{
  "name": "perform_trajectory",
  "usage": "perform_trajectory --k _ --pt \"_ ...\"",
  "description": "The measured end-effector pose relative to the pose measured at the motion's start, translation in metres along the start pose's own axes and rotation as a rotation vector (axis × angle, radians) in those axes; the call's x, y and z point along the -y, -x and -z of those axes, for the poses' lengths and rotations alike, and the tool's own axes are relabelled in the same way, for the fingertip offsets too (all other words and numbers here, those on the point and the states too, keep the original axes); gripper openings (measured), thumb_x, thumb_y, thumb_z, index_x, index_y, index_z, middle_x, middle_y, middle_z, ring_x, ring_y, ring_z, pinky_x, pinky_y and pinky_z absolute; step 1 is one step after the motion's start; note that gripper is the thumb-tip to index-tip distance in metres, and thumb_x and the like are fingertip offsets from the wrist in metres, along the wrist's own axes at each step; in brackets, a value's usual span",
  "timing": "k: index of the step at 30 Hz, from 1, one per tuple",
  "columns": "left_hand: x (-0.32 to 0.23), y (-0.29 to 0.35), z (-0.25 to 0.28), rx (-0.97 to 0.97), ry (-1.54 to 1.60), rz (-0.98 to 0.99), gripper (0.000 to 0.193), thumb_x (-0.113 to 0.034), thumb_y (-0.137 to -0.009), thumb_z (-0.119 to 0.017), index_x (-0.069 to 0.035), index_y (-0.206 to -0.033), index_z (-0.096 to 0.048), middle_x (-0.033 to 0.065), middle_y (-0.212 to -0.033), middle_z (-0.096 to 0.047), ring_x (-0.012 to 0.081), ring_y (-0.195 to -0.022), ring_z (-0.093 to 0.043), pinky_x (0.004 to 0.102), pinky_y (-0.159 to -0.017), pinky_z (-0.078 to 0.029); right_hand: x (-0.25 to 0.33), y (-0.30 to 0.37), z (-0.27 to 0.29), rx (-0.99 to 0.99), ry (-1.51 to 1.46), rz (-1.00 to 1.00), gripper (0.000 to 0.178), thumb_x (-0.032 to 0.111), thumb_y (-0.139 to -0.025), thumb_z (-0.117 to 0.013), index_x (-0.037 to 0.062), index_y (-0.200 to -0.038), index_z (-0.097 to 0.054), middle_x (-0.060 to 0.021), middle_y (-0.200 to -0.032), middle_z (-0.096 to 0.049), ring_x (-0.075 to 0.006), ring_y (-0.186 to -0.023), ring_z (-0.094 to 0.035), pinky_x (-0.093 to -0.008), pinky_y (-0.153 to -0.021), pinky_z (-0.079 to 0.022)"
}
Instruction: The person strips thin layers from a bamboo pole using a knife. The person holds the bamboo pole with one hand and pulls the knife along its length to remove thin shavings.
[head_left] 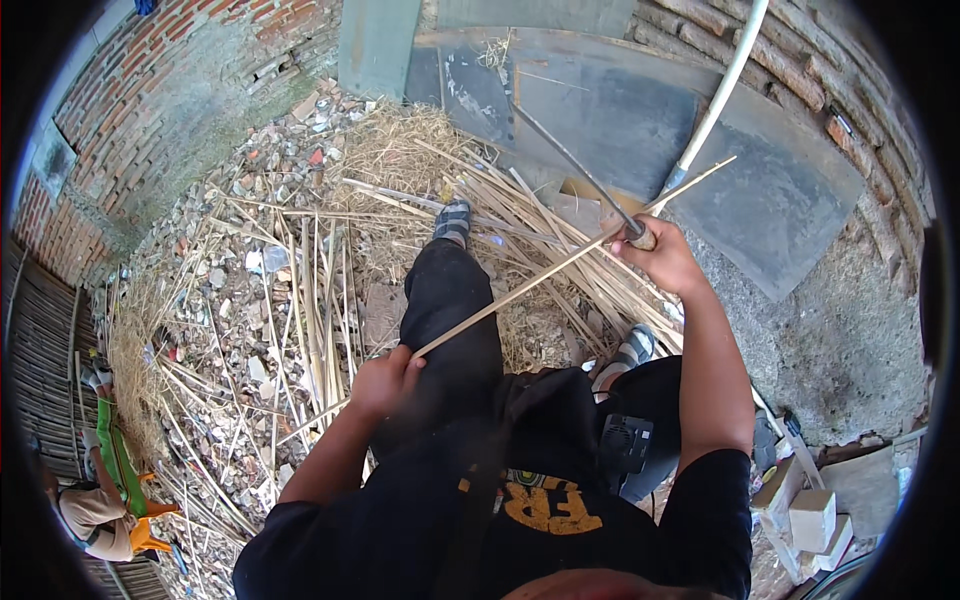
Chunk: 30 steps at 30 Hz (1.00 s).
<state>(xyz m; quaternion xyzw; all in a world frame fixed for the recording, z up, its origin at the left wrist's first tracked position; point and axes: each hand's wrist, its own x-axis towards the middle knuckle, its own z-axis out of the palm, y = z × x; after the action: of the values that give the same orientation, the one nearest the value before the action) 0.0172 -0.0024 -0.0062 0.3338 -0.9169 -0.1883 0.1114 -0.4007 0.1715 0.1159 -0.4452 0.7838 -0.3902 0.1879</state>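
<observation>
A long, thin bamboo strip (pixel 515 293) slants across my lap, rising from lower left to upper right. My left hand (pixel 385 382) is closed round its lower part, above my left thigh. My right hand (pixel 662 258) grips the wooden handle of a long-bladed knife (pixel 572 162), whose dark, narrow blade points away and to the left. Where the blade meets the handle, the strip crosses it, by my right fingers; its far end sticks out beyond that hand. Whether those fingers also pinch the strip is unclear.
Split bamboo strips (pixel 545 230) lie piled around my feet, with more (pixel 318 310) on the rubble to the left. Dry shavings (pixel 395 140) are heaped ahead. Dark sheets (pixel 600 110) and a pale pipe (pixel 728 80) stand at the wall. Another person (pixel 95 510) sits at far left.
</observation>
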Motion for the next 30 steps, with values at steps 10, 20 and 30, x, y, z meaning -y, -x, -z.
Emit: perform_trajectory --k 10,20,30 --pt "0.010 0.003 0.007 0.003 0.071 -0.083 0.031 -0.035 -0.094 -0.063 -0.005 -0.097 -0.059 0.0248 -0.078 -0.066 0.0462 -0.073 -0.065 0.0540 -0.065 -0.051 0.002 0.006 0.018 0.030 -0.111 -0.114 0.026 0.024 -0.084 -0.080 0.0073 -0.102 -0.070 -0.0005 -0.085 -0.068 -0.0112 -0.076 -0.060 -0.0294 -0.071 -0.050" --pt "0.023 -0.001 0.020 -0.020 0.060 -0.099 0.028 -0.032 -0.093 -0.066 -0.004 -0.088 -0.061 0.0211 -0.071 -0.063 0.0436 -0.068 -0.064 0.0502 -0.061 -0.050 -0.023 0.004 0.010 0.000 -0.421 -0.113 0.031 0.022 -0.082 -0.082 0.0077 -0.107 -0.070 0.0021 -0.083 -0.066 -0.0052 -0.057 -0.050 -0.0228 -0.053 -0.041" --pt "0.012 -0.030 0.078 -0.363 0.134 -0.259 0.028 -0.023 -0.084 -0.077 -0.002 -0.090 -0.059 0.0138 -0.085 -0.061 0.0288 -0.077 -0.061 0.0380 -0.071 -0.050 -0.040 0.005 0.002 0.002 -0.350 -0.123 0.028 0.019 -0.082 -0.081 0.0049 -0.105 -0.072 0.0015 -0.077 -0.065 -0.0059 -0.057 -0.050 -0.0238 -0.052 -0.040"
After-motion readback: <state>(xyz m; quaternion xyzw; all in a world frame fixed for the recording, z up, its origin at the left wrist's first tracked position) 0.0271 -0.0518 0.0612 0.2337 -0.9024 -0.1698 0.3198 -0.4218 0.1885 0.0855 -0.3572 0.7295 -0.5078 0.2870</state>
